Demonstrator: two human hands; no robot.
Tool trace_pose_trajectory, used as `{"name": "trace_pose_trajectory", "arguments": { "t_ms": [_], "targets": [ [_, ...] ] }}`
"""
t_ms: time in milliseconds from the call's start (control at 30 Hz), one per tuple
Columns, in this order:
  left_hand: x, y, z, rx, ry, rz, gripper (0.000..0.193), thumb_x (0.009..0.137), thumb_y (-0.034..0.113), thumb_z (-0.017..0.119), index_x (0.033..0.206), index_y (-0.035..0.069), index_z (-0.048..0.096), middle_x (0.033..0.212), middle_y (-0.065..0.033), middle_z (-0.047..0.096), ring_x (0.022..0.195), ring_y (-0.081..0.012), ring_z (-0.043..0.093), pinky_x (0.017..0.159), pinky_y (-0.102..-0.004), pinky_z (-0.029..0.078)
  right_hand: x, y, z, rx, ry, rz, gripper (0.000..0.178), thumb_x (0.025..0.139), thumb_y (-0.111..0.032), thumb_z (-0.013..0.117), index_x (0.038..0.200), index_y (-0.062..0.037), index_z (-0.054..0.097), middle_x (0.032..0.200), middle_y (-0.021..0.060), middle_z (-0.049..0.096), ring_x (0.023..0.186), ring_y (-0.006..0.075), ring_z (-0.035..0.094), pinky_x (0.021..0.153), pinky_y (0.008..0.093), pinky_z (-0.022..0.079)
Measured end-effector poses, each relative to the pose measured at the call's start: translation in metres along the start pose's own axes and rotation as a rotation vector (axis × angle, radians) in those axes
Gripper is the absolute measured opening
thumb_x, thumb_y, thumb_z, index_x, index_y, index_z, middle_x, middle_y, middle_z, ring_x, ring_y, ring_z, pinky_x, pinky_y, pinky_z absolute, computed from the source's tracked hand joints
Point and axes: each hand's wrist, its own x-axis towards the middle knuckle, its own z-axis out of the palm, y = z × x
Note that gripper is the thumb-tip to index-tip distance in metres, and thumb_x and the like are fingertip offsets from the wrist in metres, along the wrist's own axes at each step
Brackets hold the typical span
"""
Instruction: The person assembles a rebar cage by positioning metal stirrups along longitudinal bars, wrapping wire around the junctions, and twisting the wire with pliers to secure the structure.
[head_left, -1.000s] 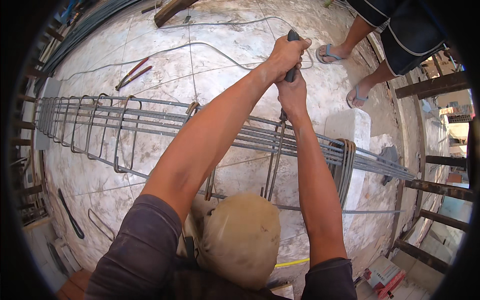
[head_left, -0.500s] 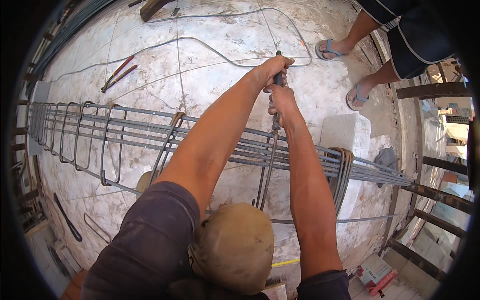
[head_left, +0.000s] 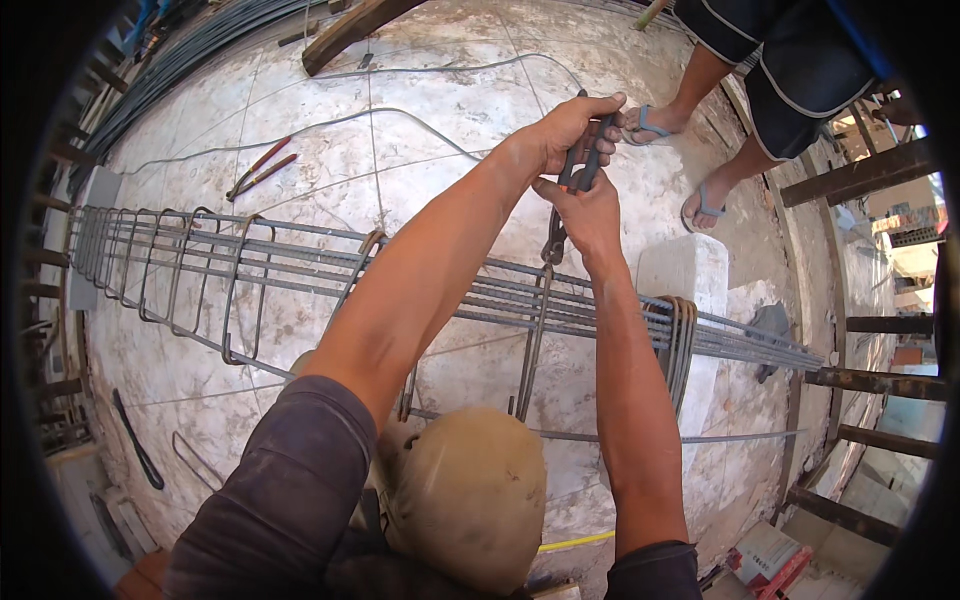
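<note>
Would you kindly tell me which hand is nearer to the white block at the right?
Right: the right hand, lower on the dark pliers, is left of the white block; the left hand, at their upper end, is farther away.

on the white and red package (head_left: 765, 555) at the lower right of the head view, a short row of small, dark printed characters stands on the pale part, too small and soft to be read with certainty. whether the red part also bears lettering cannot be told, and no other word, number, label or sign can be read.
</note>
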Motion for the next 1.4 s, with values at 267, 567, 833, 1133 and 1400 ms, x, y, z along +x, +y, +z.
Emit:
{"name": "trace_pose_trajectory", "arguments": {
  "t_ms": [267,567,833,1133,1400],
  "targets": [
    [0.029,-0.048,-0.097,-0.446,-0.024,-0.070,0.035,0.102,0.042,0.060,0.099,0.007,0.055,0.077,0.0027,0.049,0.066,-0.0109,0.048,0.065,-0.0286,0.047,0.034,0.027,0.040,0.552,-0.312,0.343,0.021,0.080,-0.012,0.082,0.089,-0.0043,0.065,0.070,0.0046,0.063,0.058,0.0167,0.065,0.051,0.0281,0.052],
    [0.046,-0.088,-0.104,-0.558,-0.008,-0.191,0.032,0.106,0.037,0.052,0.096,0.008,0.054,0.077,0.0040,0.051,0.065,-0.0086,0.050,0.068,-0.0282,0.052,0.038,0.059,0.050,0.652,-0.241,0.499,0.023,0.078,-0.002,0.080,0.084,-0.0033,0.058,0.065,0.0065,0.060,0.050,0.0154,0.059,0.043,0.0297,0.045],
    [0.020,-0.038,-0.004,0.840,0.793,0.255,0.102,0.067,0.056,0.090,0.138,0.001,0.041,0.100,-0.0158,0.065,0.092,-0.0315,0.068,0.082,-0.0431,0.056,0.025,0.033,0.039,0.213,0.107,0.154,0.023,0.082,-0.009,0.077,0.091,0.0037,0.061,0.077,0.0145,0.069,0.064,0.0235,0.067,0.056,0.0364,0.051],
    [-0.060,-0.010,0.058,0.937,0.823,0.684,0.057,0.075,0.008,0.068,0.131,0.019,0.061,0.103,-0.0182,0.061,0.092,-0.0366,0.065,0.083,-0.0488,0.051,-0.032,-0.002,0.032,0.209,0.178,-0.189,0.027,0.085,-0.015,0.081,0.102,0.0031,0.070,0.094,0.0079,0.075,0.088,0.0147,0.068,0.076,0.0339,0.052],
    [-0.034,-0.011,0.037,0.875,0.797,0.655,0.056,0.070,0.006,0.058,0.126,0.015,0.066,0.088,-0.0147,0.066,0.079,-0.0295,0.065,0.075,-0.0416,0.051,0.001,0.020,0.024,0.350,-0.081,-0.102,0.014,0.091,-0.015,0.071,0.093,-0.0010,0.071,0.081,0.0041,0.071,0.070,0.0119,0.064,0.062,0.0301,0.049]
  ]
}}
